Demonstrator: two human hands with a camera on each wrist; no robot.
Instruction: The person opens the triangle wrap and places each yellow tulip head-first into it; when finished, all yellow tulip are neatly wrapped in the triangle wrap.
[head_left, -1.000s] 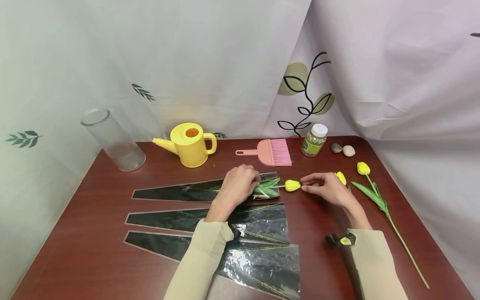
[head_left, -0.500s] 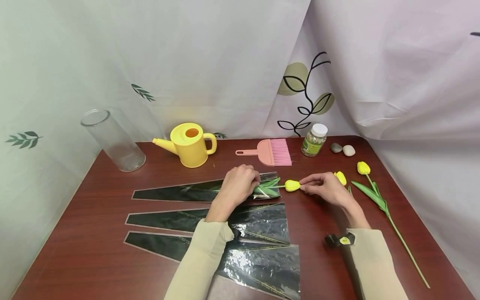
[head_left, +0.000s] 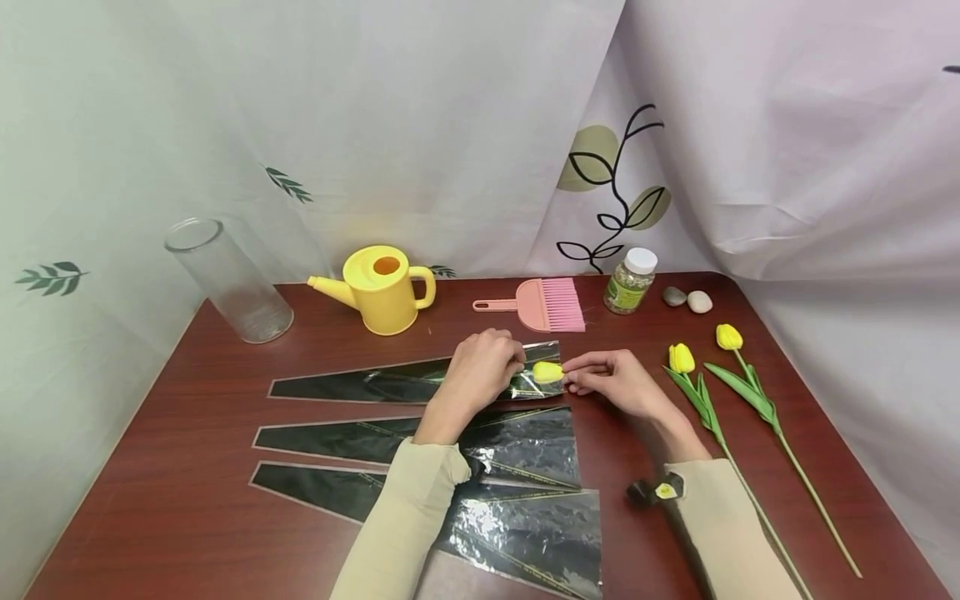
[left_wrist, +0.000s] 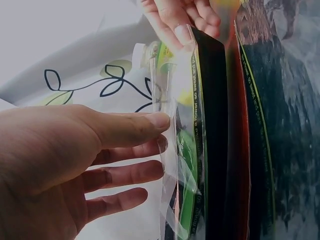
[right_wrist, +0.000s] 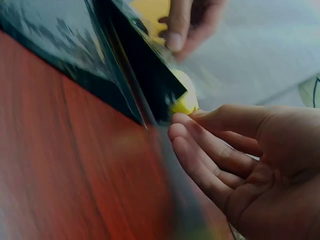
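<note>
In the head view, my left hand (head_left: 480,372) pinches the clear front film of the farthest flower sleeve (head_left: 360,385) near its wide right end. The left wrist view shows the thumb and forefinger on that film (left_wrist: 170,100), lifted from the black back. A yellow tulip (head_left: 547,372) lies inside, its bloom within the sleeve's mouth and its green leaves (left_wrist: 187,185) behind the film. My right hand (head_left: 618,383) pinches the tip of the bloom (right_wrist: 187,95) with thumb and fingertips at the opening. The stem is hidden by my left hand and the sleeve.
Two more black sleeves (head_left: 525,437) (head_left: 547,533) lie nearer. Two yellow tulips (head_left: 681,358) (head_left: 727,337) lie at right. Along the back are a glass vase (head_left: 243,292), a watering can (head_left: 382,292), a dustpan with brush (head_left: 536,305), a jar (head_left: 628,283) and two stones (head_left: 686,298).
My right hand has taken hold of the bloom's tip and moved left, sliding the tulip deeper into the sleeve. The tulip behind that hand is now uncovered. My left hand stays in place.
</note>
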